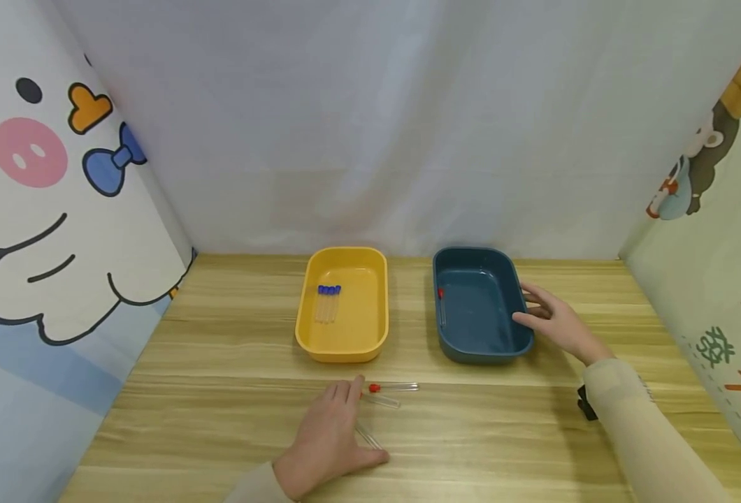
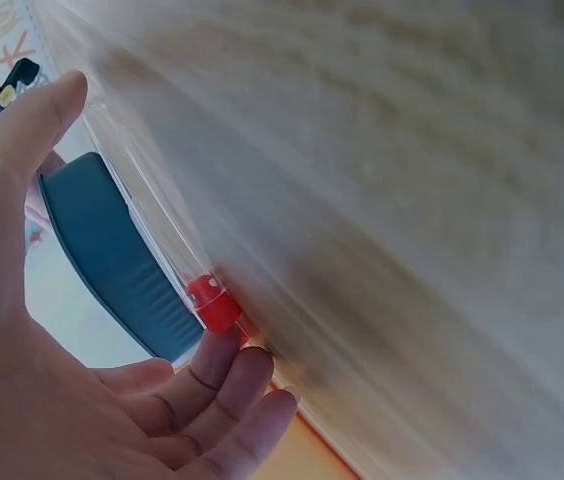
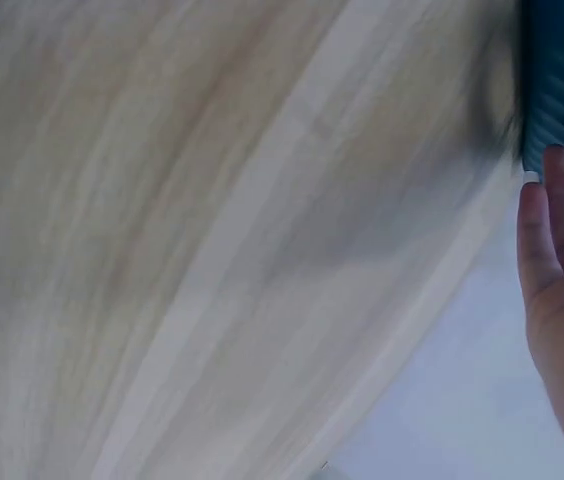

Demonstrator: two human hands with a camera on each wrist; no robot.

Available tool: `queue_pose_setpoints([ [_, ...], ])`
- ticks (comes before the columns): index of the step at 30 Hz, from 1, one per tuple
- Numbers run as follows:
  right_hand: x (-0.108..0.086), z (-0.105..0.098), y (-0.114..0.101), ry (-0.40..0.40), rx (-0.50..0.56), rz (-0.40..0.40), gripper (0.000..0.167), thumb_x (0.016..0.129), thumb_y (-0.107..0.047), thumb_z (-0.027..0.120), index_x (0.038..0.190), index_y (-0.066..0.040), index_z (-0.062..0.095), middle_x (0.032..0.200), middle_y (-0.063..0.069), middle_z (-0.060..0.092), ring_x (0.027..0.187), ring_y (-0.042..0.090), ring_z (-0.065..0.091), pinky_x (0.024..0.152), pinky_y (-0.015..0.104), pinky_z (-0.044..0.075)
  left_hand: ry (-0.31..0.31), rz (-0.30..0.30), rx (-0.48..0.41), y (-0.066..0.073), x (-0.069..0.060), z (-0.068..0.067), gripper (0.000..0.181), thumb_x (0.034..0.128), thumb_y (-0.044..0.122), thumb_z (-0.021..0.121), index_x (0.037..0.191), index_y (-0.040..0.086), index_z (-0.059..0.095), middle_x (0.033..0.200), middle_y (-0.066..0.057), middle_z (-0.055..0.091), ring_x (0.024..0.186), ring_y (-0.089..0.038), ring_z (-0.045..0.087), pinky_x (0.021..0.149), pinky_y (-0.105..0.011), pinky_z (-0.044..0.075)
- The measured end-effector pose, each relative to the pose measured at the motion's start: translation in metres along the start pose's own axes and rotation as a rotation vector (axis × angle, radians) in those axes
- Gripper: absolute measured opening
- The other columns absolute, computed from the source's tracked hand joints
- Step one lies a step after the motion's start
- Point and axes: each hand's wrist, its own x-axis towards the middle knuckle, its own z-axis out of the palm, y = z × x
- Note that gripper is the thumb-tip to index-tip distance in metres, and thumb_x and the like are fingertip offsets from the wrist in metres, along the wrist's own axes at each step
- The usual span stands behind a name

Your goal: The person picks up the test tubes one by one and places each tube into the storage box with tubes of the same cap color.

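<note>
My left hand is low over the table, thumb spread away from the fingers. Its fingertips are at the red caps of clear tubes; in the left wrist view they are at a red cap, and contact is hard to tell. In the head view a red-capped tube and a second clear tube lie beside the fingers. Another clear tube lies between thumb and fingers, its other end hidden. My right hand rests against the right side of the dark blue bin, fingers fairly straight.
A yellow bin stands left of the dark blue one, with several blue-capped tubes inside. One red-capped tube lies along the dark blue bin's left wall. A white curtain hangs behind the wooden table; printed panels flank it.
</note>
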Motion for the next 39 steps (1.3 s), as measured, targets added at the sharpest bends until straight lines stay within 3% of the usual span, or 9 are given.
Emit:
queue_pose_setpoints([
  [13,-0.001,0.002,-0.001,-0.005,-0.006,0.002,0.079,0.105,-0.037,0.059,0.167,-0.013,0.016,0.163,0.031,0.032,0.139,0.049,0.049,0.111,0.063,0.047,-0.025,-0.02,0.037,0.004,0.001,0.003,0.109,0.0699,0.074,0.079,0.145,0.002,0.046,0.133,-0.014,0.06,0.123,-0.029,0.058,0.11,-0.045,0.052],
  [19,0.0,0.001,-0.001,-0.002,-0.016,0.009,0.079,0.105,-0.039,0.059,0.167,-0.015,0.016,0.163,0.03,0.032,0.14,0.048,0.05,0.112,0.064,0.046,-0.006,-0.098,0.089,0.006,-0.003,0.004,0.104,0.0653,0.085,0.074,0.127,0.003,0.054,0.115,-0.014,0.06,0.109,-0.029,0.06,0.1,-0.044,0.055],
  [23,0.0,0.0,0.0,-0.003,-0.015,0.006,0.08,0.105,-0.039,0.059,0.167,-0.014,0.015,0.163,0.031,0.031,0.14,0.05,0.048,0.112,0.065,0.045,-0.013,-0.136,0.123,0.008,-0.004,0.005,0.107,0.0647,0.089,0.069,0.123,0.001,0.054,0.107,-0.014,0.059,0.099,-0.028,0.06,0.093,-0.044,0.056],
  [33,0.0,0.001,-0.001,-0.003,-0.017,0.002,0.078,0.106,-0.037,0.059,0.167,-0.013,0.016,0.162,0.031,0.032,0.14,0.05,0.049,0.112,0.064,0.046,0.107,-0.065,0.114,0.007,-0.003,0.01,0.087,0.071,0.071,0.076,0.123,0.006,0.052,0.11,-0.012,0.062,0.105,-0.026,0.061,0.097,-0.042,0.057],
  [39,0.0,0.001,-0.002,-0.002,-0.011,0.004,0.078,0.106,-0.035,0.059,0.167,-0.013,0.016,0.162,0.031,0.033,0.139,0.05,0.05,0.111,0.064,0.047,0.11,-0.042,0.128,0.006,-0.002,0.01,0.093,0.0722,0.072,0.076,0.129,0.003,0.052,0.114,-0.013,0.062,0.109,-0.028,0.062,0.098,-0.043,0.057],
])
